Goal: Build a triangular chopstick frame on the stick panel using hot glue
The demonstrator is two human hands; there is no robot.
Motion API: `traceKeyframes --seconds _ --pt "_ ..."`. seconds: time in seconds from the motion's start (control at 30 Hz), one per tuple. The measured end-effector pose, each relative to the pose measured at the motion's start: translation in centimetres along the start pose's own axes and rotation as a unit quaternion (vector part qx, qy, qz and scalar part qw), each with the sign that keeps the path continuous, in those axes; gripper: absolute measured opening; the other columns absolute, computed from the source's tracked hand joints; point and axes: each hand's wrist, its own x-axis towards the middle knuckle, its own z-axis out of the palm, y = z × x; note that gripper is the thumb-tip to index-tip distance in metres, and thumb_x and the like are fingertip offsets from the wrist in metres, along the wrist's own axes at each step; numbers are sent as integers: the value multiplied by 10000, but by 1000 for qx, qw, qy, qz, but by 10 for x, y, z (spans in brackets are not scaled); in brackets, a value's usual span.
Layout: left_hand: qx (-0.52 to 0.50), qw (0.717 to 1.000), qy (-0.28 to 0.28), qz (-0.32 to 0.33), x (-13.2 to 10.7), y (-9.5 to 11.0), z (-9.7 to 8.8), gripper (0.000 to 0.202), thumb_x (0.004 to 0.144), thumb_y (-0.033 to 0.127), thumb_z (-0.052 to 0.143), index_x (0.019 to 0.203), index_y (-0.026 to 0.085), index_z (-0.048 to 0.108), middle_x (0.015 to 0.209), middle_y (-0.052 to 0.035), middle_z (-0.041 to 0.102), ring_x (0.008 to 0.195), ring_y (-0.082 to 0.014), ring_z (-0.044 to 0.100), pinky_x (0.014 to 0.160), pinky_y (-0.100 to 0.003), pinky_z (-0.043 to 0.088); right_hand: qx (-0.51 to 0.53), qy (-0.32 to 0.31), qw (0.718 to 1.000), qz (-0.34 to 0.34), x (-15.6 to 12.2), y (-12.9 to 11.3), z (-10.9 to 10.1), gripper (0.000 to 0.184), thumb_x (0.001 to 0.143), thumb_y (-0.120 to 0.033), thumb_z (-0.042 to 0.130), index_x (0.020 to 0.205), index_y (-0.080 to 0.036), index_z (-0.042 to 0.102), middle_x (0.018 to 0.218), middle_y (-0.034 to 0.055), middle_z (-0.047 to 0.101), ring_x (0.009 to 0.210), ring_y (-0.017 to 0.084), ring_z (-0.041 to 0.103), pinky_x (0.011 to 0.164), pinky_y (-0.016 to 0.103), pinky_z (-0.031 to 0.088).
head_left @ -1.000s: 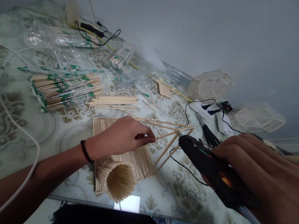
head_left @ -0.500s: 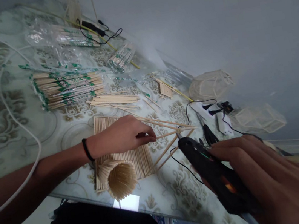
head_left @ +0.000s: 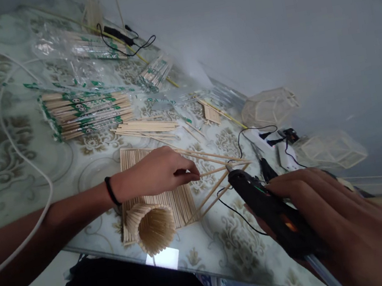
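- Patterned glass worktop (head_left: 3, 159), seen from my head: my left hand (head_left: 155, 172) pinches a thin stick (head_left: 214, 171) flat; my right hand (head_left: 336, 221) grips the glue gun (head_left: 268, 208), nozzle at the stick frame (head_left: 215, 178).
- Risk, I judge: hot glue could string onto my left fingers (head_left: 191, 176), or a nudge could shift the joint.
- My right fingers are blurred; the nozzle tip is hard to make out.

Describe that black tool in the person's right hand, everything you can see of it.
It is a black glue gun, plastic by the look of it, held in the right hand, whose fingers wrap over its rear. An orange patch shows on its side. It lies low over the table, slanting up and left, its small nozzle at the thin wooden sticks that the left hand pinches. A thin black cord curls beneath it.
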Motion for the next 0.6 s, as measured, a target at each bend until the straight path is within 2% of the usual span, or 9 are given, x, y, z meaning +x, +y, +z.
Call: traceKeyframes --seconds 0.17,0.27,0.6 --pt "-2 1000 -6 -2 1 1 0 162 988 279 713 974 164 827 900 -54 845 786 -148 776 709 -227 481 68 -7 997 25 -5 5 4 131 951 -166 578 1054 -241 544 945 29 619 755 185 637 642 291 473" --pt "-1 1000 -2 -1 1 0 0 135 981 260 717 977 182 827 905 -42 846 791 -141 777 719 -221 484 104 -18 993 51 -4 6 4 98 975 -223 592 1048 -257 536 908 9 608 681 159 604 605 267 471" --pt "7 1000 -2 -7 2 2 0 134 980 258 721 999 183 832 906 -39 847 781 -138 774 704 -221 477 136 5 988 68 11 2 4 90 975 -233 582 1000 -269 504 826 -8 572 605 142 567 522 259 420"
